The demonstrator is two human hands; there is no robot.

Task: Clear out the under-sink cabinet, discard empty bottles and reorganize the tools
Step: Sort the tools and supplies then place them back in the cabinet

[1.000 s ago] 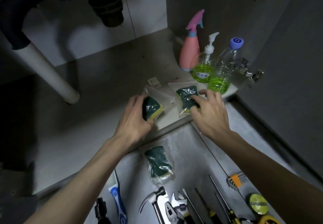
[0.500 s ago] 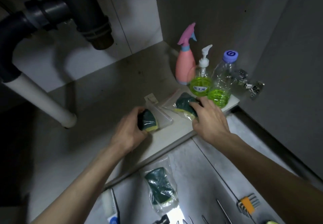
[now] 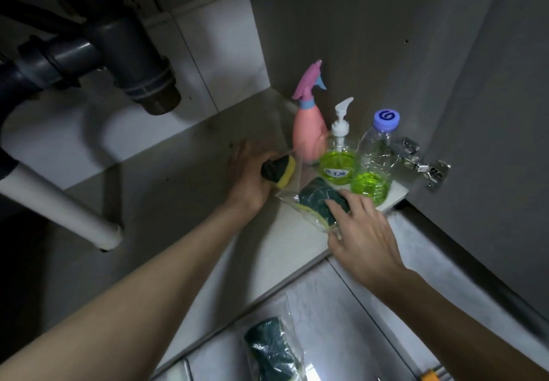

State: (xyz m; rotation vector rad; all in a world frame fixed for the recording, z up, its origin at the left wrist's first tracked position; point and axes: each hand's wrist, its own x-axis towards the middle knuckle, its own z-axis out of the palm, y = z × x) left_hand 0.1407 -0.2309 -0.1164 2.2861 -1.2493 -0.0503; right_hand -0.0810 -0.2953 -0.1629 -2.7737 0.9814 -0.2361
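Three bottles [image 3: 338, 146] stand on the cabinet floor [image 3: 178, 190] corner.

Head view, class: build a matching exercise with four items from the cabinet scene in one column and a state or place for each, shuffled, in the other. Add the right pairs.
Column A
1. pink spray bottle
2. pump bottle
3. clear bottle with purple cap
4. bagged sponge on the floor tiles

Column B
a. lies outside the cabinet, touched by no hand
b. stands nearest the door hinge, green liquid low inside
c. opaque, stands farthest back of the three bottles
d. white dispenser head, stands between two other bottles

Pairs: 1-c, 2-d, 3-b, 4-a
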